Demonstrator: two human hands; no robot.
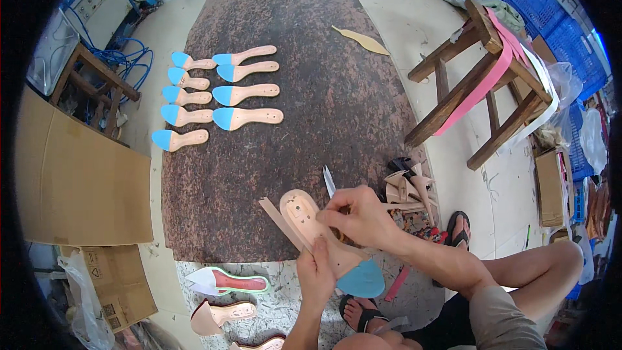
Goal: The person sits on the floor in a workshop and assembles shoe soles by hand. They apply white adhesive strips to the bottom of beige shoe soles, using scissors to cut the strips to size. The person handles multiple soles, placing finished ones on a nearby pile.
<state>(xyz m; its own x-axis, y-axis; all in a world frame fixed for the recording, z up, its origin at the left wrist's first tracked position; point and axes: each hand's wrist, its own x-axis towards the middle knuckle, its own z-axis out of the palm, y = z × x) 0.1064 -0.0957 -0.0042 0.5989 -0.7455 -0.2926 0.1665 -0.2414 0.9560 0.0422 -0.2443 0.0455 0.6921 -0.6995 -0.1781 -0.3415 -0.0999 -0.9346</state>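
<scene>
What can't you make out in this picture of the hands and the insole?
Head view:
- Middle of the insole: covered by the right hand and left hand.
- Blade: only the tip shows; the right hand hides the handle.
- Tan strip: lower end hidden under the insole.
- Bottom sole: cut off by the lower edge.
- Machine top left: dimmed and bent at the rim.

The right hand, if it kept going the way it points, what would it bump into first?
The right hand points left across the shoe sole it is touching. Past that comes the tan strip beside the sole, then bare stone slab. Depth is hard to judge here.
</scene>
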